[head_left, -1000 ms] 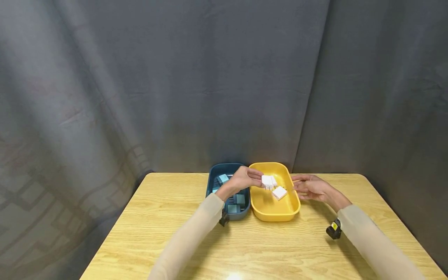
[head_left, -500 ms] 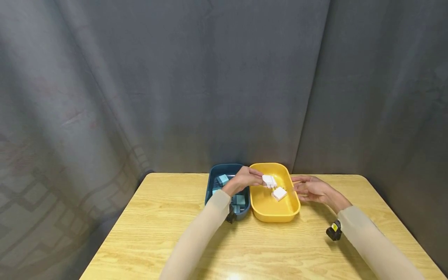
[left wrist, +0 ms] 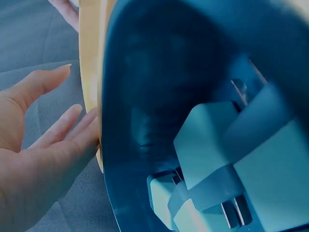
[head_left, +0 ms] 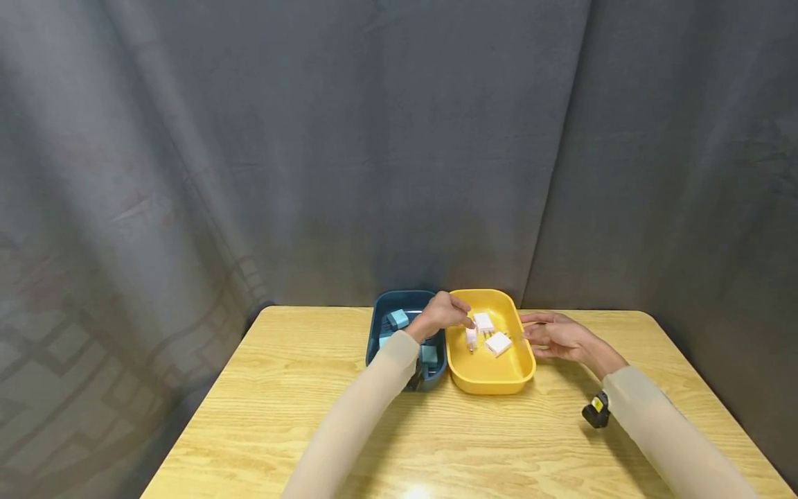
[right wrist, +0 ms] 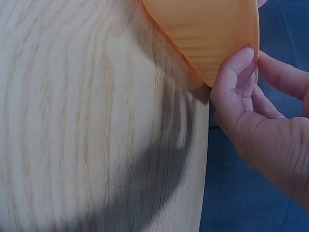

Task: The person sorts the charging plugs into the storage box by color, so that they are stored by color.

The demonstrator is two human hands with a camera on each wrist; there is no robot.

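Head view: left hand [head_left: 441, 315] hovered over the yellow tray [head_left: 492, 378], fingers loosely spread, empty; white plug [head_left: 472, 337] just under it in the tray, apparently on end, prongs' direction unclear. Looked like a drop-off step.

Left wrist: teal plugs [left wrist: 227, 159] in the blue tray [left wrist: 145, 121].

Right wrist: right hand [right wrist: 256, 121] fingers touched the yellow tray's rim, relaxed.

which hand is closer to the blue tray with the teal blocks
Left. The left hand hovers over the seam between the blue tray and the yellow tray; the right hand touches the yellow tray's far side.
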